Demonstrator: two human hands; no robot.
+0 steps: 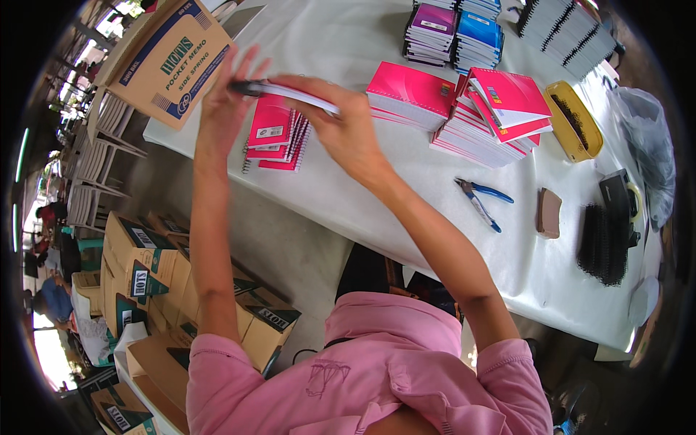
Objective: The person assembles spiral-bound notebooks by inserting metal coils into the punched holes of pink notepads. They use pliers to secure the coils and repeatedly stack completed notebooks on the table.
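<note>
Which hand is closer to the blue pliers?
Right. The right hand is beyond the blue pliers and to their left; the left hand is farther left.

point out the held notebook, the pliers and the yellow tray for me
held notebook [299, 95]: head view, on its pale edge
pliers [475, 201]: head view, on the lower handle, near the pivot
yellow tray [585, 154]: head view, on its near end wall
</note>
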